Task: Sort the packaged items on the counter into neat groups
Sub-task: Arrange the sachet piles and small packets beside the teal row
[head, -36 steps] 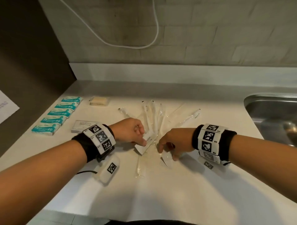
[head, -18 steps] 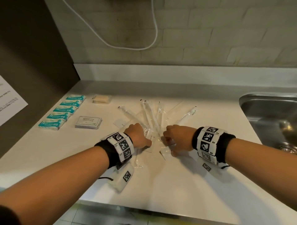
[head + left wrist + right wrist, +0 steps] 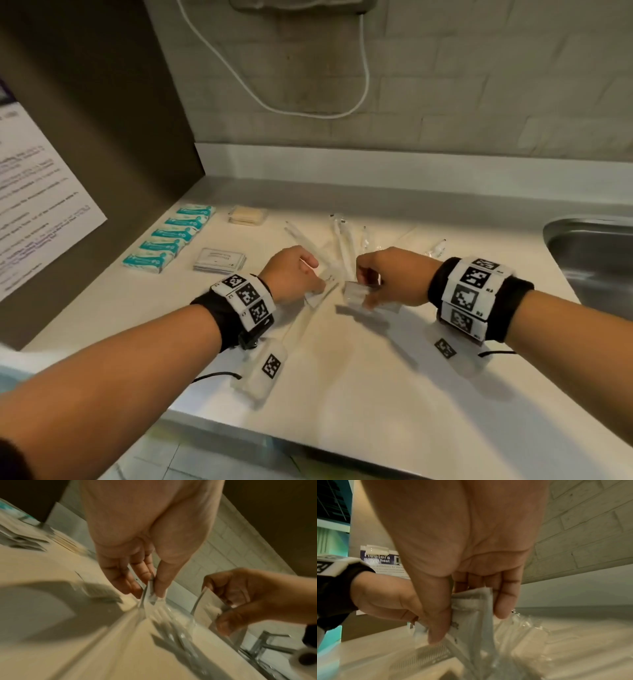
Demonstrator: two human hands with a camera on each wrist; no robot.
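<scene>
Head view: both hands over middle of tabletop (image 3: 376,394). Left hand (image 3: 291,274) pinches clear wrapper (image 3: 150,599) between thumb and fingers, low over pile of clear sleeves (image 3: 342,240). Right hand (image 3: 394,277) grips small white packets (image 3: 471,609), thumb against fingers, lifted just off surface. Teal packs (image 3: 171,236) in row at far left; white cards (image 3: 221,260) beside them; tan packet (image 3: 248,215) behind. Sink (image 3: 589,260) at right.

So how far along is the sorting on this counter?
Done: the teal packs sit in a neat row, with the white sachet stack and the tan packets beside them. In hand: the left hand pinches a clear sleeve; the right hand holds flat white packets. Left: the clear-wrapped sticks lie scattered.
</scene>
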